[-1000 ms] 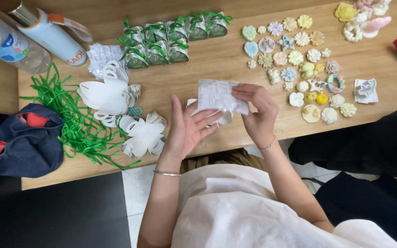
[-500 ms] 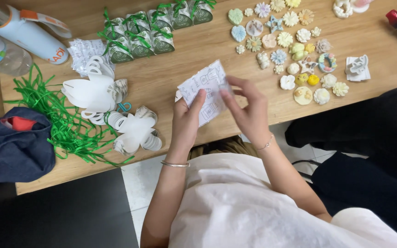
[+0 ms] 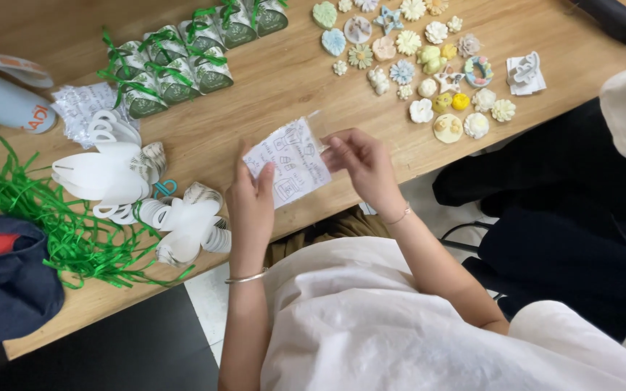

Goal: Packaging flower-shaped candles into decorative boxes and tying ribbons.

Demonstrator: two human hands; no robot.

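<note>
Both hands hold a small flat white card printed with thin line drawings (image 3: 289, 164) just above the near edge of the pale wooden worktop (image 3: 284, 80). The left hand (image 3: 251, 203) grips its lower left corner, thumb and fingers (image 3: 264, 182) closed on the card. The right hand (image 3: 360, 163) pinches the upper right edge, fingers closed on it too.

To the left of the card, on the worktop, lie flat white die-cut paper box blanks with curled petal flaps (image 3: 103, 174), and a second heap of the same blanks (image 3: 186, 221) sits just beside the left wrist. A small blue scissor handle (image 3: 163, 189) shows between the two heaps. Farther left spreads a tangle of bright green ribbon strips (image 3: 52, 217), partly overlapped by a dark blue fabric bag with a red lining (image 3: 5, 282) at the worktop's corner. Behind the blanks stand rows of small finished boxes tied with green ribbon (image 3: 175, 69), and a white cylinder bottle (image 3: 5, 101) lies at the left edge.

Beyond the right hand, well apart from the card, many small pastel moulded flower and shape pieces (image 3: 414, 69) are spread out, with a white plastic cutter (image 3: 525, 72) at their right end. A dark cylindrical object (image 3: 614, 18) lies in the far right corner. Nothing lies between the hands and the card.
</note>
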